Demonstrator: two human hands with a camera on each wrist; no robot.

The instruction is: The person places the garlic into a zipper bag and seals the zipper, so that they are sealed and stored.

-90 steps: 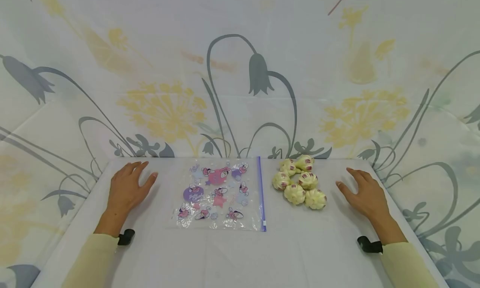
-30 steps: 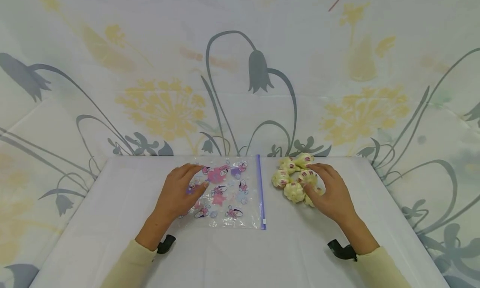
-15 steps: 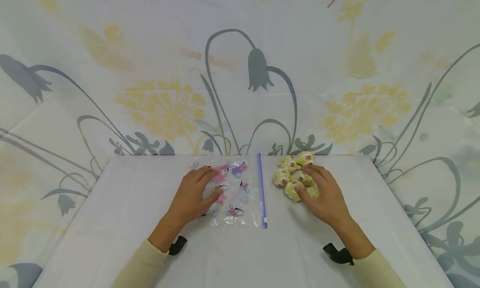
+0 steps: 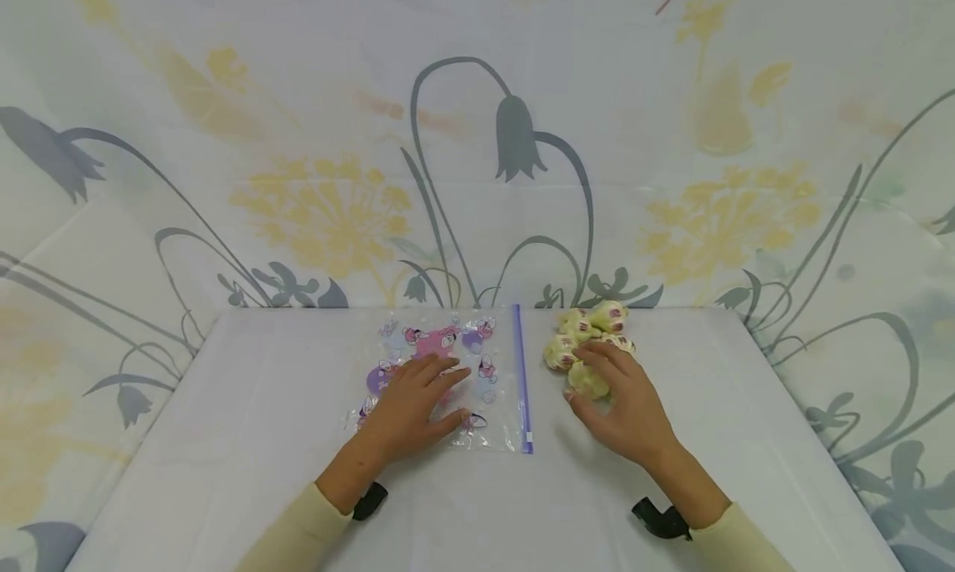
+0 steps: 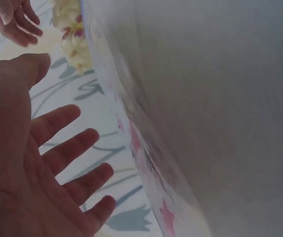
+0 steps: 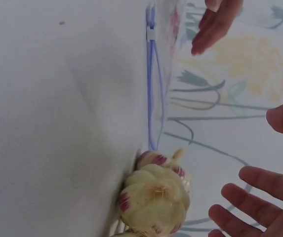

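Observation:
A clear plastic zip bag (image 4: 501,390) printed with pink and purple cartoon figures lies flat on the white table, its purple slider edge to the right. Above its lower middle hovers my left hand (image 4: 414,410), fingers spread and slightly bent, holding nothing. Beside the bag is a cluster of several garlic bulbs (image 4: 561,352), pale with purple streaks. My right hand (image 4: 625,406) is over the near right part of that cluster, hiding some bulbs in the head view. In the right wrist view its fingers (image 6: 260,200) are loosely extended, apart from the nearest garlic bulb (image 6: 156,195).
The slider (image 6: 151,33) of the bag shows white near one end of the purple strip. A flower-printed cloth (image 4: 477,141) rises behind and on both sides of the white table (image 4: 477,514). Black wrist cameras (image 4: 662,518) sit under both wrists.
Both hands have come inward from the table's sides, the left over the bag, the right over the garlic. In the last half second both shifted slightly nearer the person. Bag and garlic stay put.

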